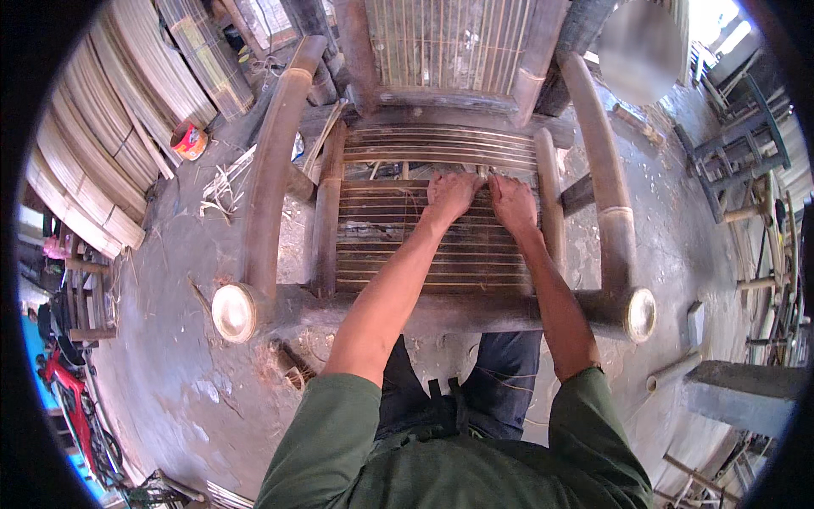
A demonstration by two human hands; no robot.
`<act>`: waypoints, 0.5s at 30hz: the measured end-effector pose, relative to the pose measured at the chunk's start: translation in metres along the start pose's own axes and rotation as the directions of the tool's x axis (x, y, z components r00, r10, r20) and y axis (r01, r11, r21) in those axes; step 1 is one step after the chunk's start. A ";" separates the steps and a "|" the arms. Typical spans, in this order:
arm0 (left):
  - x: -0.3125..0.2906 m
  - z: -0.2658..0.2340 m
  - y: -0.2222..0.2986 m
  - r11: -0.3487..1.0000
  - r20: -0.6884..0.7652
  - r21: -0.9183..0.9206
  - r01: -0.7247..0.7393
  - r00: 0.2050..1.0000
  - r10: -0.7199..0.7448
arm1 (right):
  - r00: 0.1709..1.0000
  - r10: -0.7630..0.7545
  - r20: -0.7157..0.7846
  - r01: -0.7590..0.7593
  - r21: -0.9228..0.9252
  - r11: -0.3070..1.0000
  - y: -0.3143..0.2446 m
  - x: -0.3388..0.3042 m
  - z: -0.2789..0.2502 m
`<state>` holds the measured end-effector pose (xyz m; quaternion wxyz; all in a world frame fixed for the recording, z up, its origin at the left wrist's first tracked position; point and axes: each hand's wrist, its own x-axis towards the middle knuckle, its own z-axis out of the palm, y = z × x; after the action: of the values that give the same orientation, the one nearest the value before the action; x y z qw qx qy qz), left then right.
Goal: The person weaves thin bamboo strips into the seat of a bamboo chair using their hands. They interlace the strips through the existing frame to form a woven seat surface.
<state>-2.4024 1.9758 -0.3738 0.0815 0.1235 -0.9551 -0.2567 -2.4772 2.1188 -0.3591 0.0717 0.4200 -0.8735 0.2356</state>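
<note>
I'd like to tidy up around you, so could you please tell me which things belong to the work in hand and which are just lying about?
In use:
- bamboo chair
- its seat slats, with the left hand and right hand on them

Apparently just lying about:
- red-and-yellow tub
- loose bamboo tube on the floor
- red two-wheeler

Grey floor (195, 297) bearing bamboo chair (475, 254), red bucket (189, 142)

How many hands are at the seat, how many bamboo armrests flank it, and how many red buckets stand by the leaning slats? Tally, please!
Hands: 2 (left hand, right hand)
Armrests: 2 (left armrest, right armrest)
Red bucket: 1
Total: 5
</note>
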 end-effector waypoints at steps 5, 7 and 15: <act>0.004 0.001 0.003 0.995 0.036 0.094 0.017 0.999 -0.021 | 0.981 0.134 -0.143 -0.093 0.264 0.960 -0.001 -0.013 -0.022; -0.003 0.000 -0.008 0.995 0.002 0.095 0.038 0.999 -0.038 | 0.987 0.123 -0.101 -0.112 0.109 0.988 -0.012 -0.038 -0.040; 0.004 -0.003 -0.002 0.992 0.057 0.119 0.034 0.998 -0.041 | 0.991 0.133 0.012 -0.129 -0.170 0.977 -0.001 -0.074 -0.033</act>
<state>-2.4055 1.9715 -0.3719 0.0408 0.1384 -0.9680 -0.2051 -2.4314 2.1851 -0.3538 0.0813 0.3568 -0.9168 0.1602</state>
